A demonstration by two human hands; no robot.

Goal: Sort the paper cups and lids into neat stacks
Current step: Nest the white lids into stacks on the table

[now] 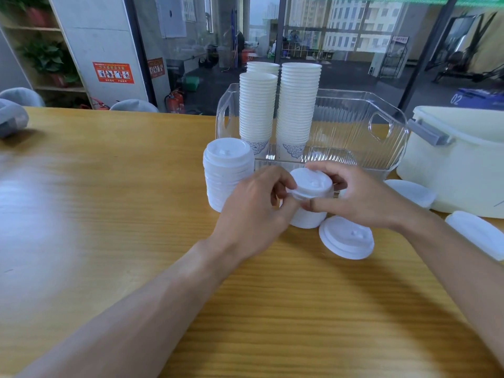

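3 tall stacks of ribbed white paper cups (257,110) stand in a clear plastic bin (354,124). 2 lid stacks on wooden table (109,214): tall one (227,173), short one (309,211). Left hand (259,203) and right hand (362,197) pinch its top lid (312,184). 1 loose round lid (346,237) lies beside.

Both bare forearms reach forward from the bottom of the view and converge near the middle. The left arm comes in from the lower left on a long diagonal, its wrist straight. The left hand (253,203) shows its back to the camera, fingers curled inward and thumb tip pressed toward the fingertips in a pinch. The right arm enters from the lower right edge, forearm angled up and to the left. The right hand (360,195) arches with its knuckles up, fingers bent and spread, thumb pointing left toward the left hand. The two thumbs nearly meet.
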